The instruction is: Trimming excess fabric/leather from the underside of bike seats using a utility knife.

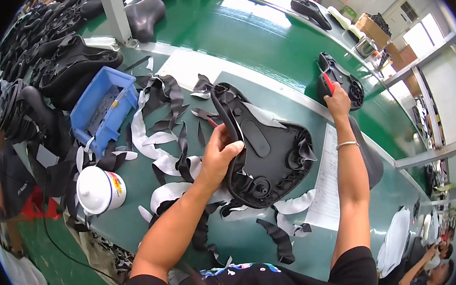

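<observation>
Head view: upturned black saddle (pixel 282 147), apparently pucker-edged.

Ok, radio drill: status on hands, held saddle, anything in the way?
Left hand gripping black saddle by its edge. Saddle underside up. Right hand holding red object beside second saddle. Loose strips and pliers near black saddle.

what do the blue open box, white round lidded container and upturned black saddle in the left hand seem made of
Blue open box: probably semi-gloss plastic, given its even colour.
White round lidded container: glossy, perhaps enamelled metal given the dark rim line, though possibly ceramic.
Upturned black saddle: matte base, probably plastic, from its moulded oval recess; puckered edge, maybe synthetic leather.
</observation>
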`<act>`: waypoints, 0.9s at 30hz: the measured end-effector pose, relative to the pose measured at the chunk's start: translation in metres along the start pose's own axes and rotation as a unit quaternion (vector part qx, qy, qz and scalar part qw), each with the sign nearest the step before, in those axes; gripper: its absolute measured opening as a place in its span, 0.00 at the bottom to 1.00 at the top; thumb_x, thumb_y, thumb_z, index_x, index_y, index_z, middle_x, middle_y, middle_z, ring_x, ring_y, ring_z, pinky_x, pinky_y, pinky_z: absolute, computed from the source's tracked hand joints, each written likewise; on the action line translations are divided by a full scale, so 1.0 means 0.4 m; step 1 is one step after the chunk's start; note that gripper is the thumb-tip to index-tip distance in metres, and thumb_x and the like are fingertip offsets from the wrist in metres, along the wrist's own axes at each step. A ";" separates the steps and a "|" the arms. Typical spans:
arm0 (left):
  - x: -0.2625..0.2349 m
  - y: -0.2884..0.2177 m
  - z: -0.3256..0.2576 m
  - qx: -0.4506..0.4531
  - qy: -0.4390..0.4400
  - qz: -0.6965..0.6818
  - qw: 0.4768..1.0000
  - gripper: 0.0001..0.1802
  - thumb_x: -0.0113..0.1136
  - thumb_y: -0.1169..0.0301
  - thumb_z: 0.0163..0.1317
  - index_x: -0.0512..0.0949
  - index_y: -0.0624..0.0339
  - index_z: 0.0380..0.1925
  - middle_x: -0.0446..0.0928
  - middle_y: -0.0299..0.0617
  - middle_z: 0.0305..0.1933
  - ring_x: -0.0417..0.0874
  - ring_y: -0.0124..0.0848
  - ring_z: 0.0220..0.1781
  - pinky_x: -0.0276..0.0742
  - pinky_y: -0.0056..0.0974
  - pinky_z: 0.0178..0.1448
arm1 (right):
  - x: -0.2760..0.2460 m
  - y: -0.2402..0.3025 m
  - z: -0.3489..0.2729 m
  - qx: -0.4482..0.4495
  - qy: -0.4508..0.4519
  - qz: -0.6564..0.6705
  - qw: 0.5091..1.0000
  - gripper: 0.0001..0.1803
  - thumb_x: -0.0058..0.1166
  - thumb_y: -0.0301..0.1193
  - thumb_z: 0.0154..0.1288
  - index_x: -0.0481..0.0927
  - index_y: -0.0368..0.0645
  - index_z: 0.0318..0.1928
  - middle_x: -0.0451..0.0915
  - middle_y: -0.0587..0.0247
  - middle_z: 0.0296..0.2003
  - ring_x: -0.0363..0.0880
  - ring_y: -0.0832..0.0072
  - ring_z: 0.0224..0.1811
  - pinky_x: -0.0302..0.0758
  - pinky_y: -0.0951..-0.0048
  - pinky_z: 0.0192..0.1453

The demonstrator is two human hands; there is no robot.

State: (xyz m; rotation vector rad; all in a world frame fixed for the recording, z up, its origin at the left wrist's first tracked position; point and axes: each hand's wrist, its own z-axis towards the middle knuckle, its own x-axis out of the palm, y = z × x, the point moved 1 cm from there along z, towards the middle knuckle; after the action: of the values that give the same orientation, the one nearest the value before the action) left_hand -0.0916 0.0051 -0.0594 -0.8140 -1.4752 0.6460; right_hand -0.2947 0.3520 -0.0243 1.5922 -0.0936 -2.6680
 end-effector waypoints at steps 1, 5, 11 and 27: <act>-0.007 -0.006 -0.004 -0.007 -0.007 -0.005 1.000 0.30 0.58 0.69 0.54 0.63 0.66 0.56 0.71 0.39 0.46 0.72 0.25 0.47 0.69 0.31 0.53 | -0.012 0.045 -0.008 -0.005 0.006 0.004 1.000 0.20 0.59 0.33 0.46 0.74 0.44 0.43 0.79 0.50 0.33 0.78 0.49 0.39 0.72 0.52 0.43; -0.024 -0.002 0.000 -0.022 -0.007 -0.032 0.999 0.29 0.57 0.68 0.53 0.64 0.66 0.55 0.71 0.38 0.44 0.73 0.24 0.44 0.71 0.30 0.50 | -0.182 0.146 -0.122 -0.051 0.106 0.183 0.976 0.20 0.62 0.37 0.51 0.72 0.41 0.41 0.77 0.51 0.27 0.76 0.49 0.32 0.71 0.57 0.37; 0.004 -0.054 -0.016 -0.066 0.070 0.072 0.993 0.27 0.58 0.61 0.53 0.68 0.64 0.50 0.70 0.37 0.36 0.73 0.23 0.35 0.72 0.28 0.39 | -0.361 0.190 -0.493 0.159 0.204 0.545 0.798 0.19 0.54 0.33 0.66 0.67 0.40 0.53 0.73 0.67 0.27 0.70 0.83 0.19 0.70 0.81 0.23; 0.046 -0.191 -0.188 -0.111 0.039 0.331 0.936 0.20 0.57 0.60 0.51 0.74 0.67 0.37 0.74 0.37 0.32 0.74 0.22 0.31 0.70 0.28 0.36 | -0.504 0.251 -0.742 -0.297 0.171 0.145 0.928 0.33 0.60 0.27 0.58 0.68 0.54 0.65 0.67 0.61 0.22 0.69 0.67 0.19 0.66 0.66 0.22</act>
State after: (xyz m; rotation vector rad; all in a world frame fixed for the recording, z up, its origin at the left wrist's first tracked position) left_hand -0.0245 -0.0312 0.0180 -1.5257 -1.1996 0.9371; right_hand 0.0622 0.2536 0.0191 1.6293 0.4134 -1.9008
